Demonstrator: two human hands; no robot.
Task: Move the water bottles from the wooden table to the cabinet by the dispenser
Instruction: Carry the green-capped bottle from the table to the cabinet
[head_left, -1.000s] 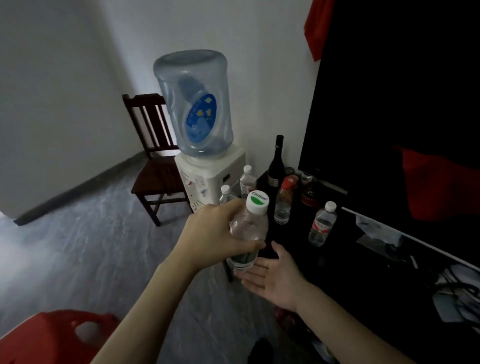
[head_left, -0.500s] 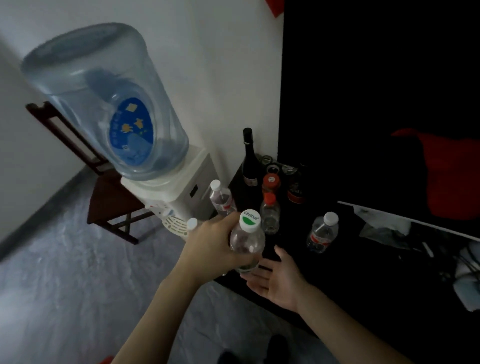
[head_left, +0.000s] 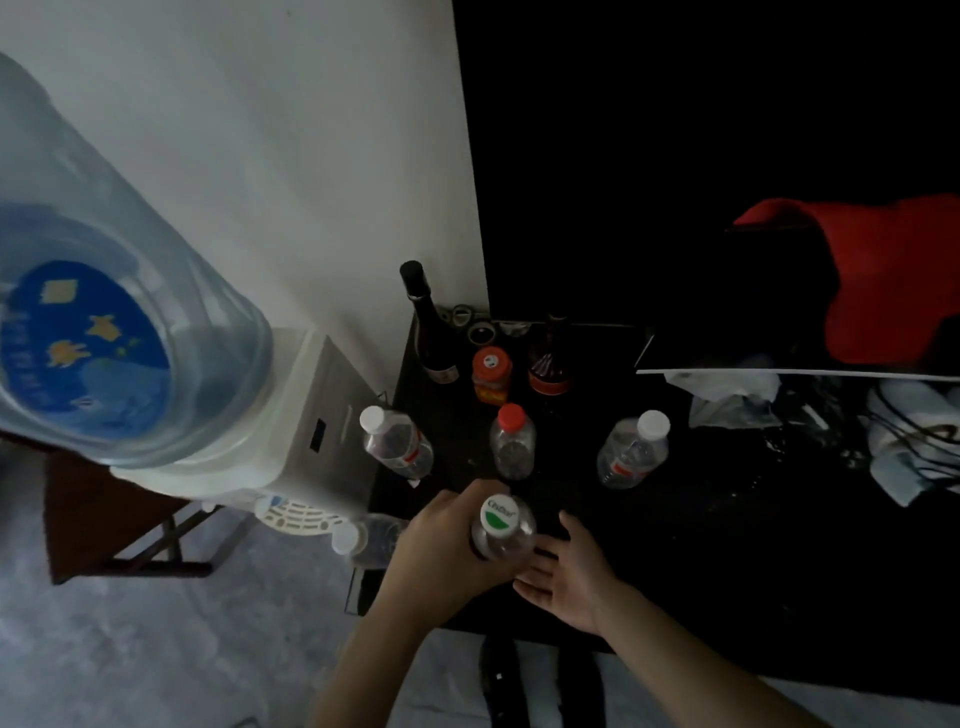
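Two large things frame the scene: the dispenser (head_left: 291, 441) with its blue jug (head_left: 104, 322) on the left, and the black cabinet (head_left: 675, 545) just beside it on the right, its top serving as the counter. On that counter stand a dark wine bottle (head_left: 428, 322) at the back, an orange-lidded jar (head_left: 491, 375), a red-capped bottle (head_left: 513, 444) and two white-capped water bottles, one near the dispenser (head_left: 397, 441) and one farther right (head_left: 634, 449); another bottle (head_left: 369, 535) shows low beside the dispenser, though whether it rests on anything I cannot tell. The step in hand looks like the set-down: the left hand (head_left: 452, 545) has its grip wrapped round the body of a green-capped bottle (head_left: 501, 530), held upright just over the counter's near edge. The right hand (head_left: 566, 571) lies flat with straight fingers, palm up, just beside and below the bottle's base, holding nothing; whether it touches the bottle is unclear. The next move, I judge, calls for lowering the bottle straight down onto the bare patch in front of the red-capped one, then loosening the fingers without knocking the neighbours. The carried bottle is clear plastic, seems nearly empty, and its white cap bears a green patch with small lettering too blurred to read.
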